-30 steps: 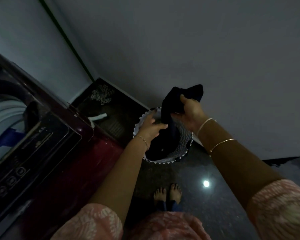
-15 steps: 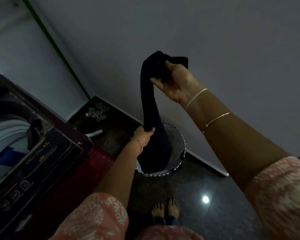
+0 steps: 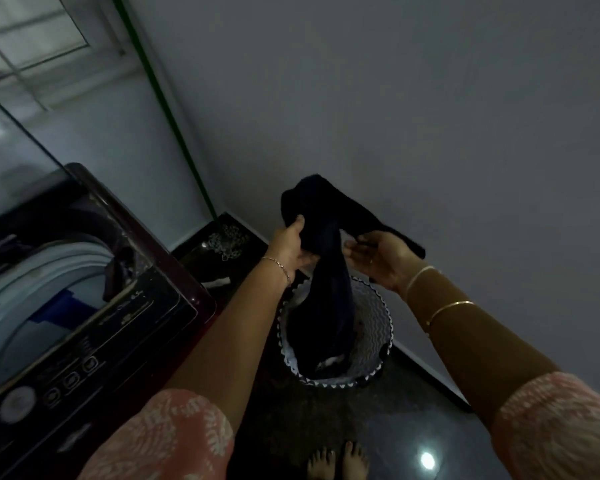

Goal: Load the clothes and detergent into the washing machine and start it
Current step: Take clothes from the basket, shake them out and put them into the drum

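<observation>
While both arms reach out over the basket [image 3: 378, 327], the left hand [image 3: 288, 249] and right hand [image 3: 381, 256] grip the dark garment [image 3: 329, 258] between them.

Left hand [image 3: 290, 249], right hand [image 3: 383, 259] gripping.

Both hands [image 3: 288, 247] now level on the dark garment [image 3: 329, 271], above the basket [image 3: 378, 327].

floor [image 3: 413, 420]: dark, glossy | on it: laundry basket [image 3: 374, 327], washing machine [image 3: 84, 323]
</observation>
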A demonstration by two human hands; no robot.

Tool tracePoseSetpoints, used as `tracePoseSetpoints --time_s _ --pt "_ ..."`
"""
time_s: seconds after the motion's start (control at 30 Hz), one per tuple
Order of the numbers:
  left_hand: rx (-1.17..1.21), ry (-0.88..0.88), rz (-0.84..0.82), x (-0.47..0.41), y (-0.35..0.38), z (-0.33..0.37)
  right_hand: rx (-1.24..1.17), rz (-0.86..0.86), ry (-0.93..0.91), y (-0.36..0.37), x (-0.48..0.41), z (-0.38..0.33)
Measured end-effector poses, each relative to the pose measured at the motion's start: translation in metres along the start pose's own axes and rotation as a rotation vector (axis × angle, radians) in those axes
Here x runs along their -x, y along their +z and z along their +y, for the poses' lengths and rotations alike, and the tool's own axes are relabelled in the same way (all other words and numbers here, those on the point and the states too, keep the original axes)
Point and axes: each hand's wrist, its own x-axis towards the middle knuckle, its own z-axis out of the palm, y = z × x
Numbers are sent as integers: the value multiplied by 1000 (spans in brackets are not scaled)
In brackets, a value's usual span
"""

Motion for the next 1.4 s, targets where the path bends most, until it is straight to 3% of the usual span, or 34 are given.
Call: tracePoseSetpoints --time_s 0.23,0.43,0.63,0.8,0.93,1.03,1.13,1.23,1.3,1.4 --pt "155 -18 -61 13 35 32 570 -53 -241 9 16 29" --pt "308 -15 -98 27 44 55 773 -20 -275 0 13 36" --pt "420 30 -169 41 37 98 736 57 -323 -10 2 40" --pt "449 45 -133 36 23 109 677 127 -389 8 14 17" --pt "270 9 -92 26 6 89 578 133 -427 21 26 -4" --pt "-45 -19 -90 26 -8 66 433 118 -438 34 39 -19" --pt "-364 -32 -310 35 -27 45 264 81 -441 51 49 -37" --pt "-486 -15 -539 42 -41 28 162 45 -415 65 55 -50" --pt "-562 -31 -575 43 -46 19 111 31 -398 72 58 -55" --pt "-688 -43 -494 41 -50 13 58 8 -375 80 61 -62"
